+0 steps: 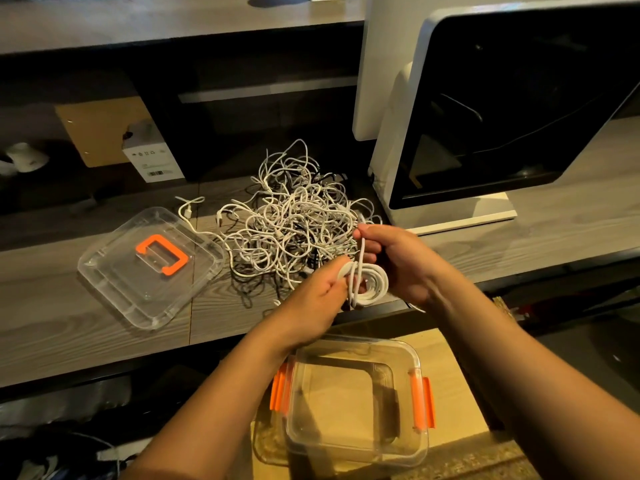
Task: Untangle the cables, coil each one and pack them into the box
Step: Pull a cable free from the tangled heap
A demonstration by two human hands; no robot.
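- Progress: early. One white coiled cable [367, 283] is nearly done and is held in the air at centre frame, just above the near edge of the grey wood-grain desk [69, 327].
- Left hand [317, 299]: fingers curled round the left side of the coil, keeping the loops together.
- Right hand [398, 259]: thumb and fingers pinch the cable's loose tail at the top. The tail runs down across the coil's middle, so my read is that it's being wrapped round to tie the coil off.
- Left to do: finish this wrap and drop the coil in, then everything else. The tangled pile of thin white and a few black cables [294, 216] sits on the desk at centre, just behind the hands, and looks unsorted.
- Clear rectangular plastic box with orange side latches [346, 403]: bottom centre, on a lower light-wood surface, right below the hands. Open, and I see nothing in it.
- Clear square lid with orange handle [114, 271]: flat on the desk at centre left, touching the pile's left edge. Nothing on it.
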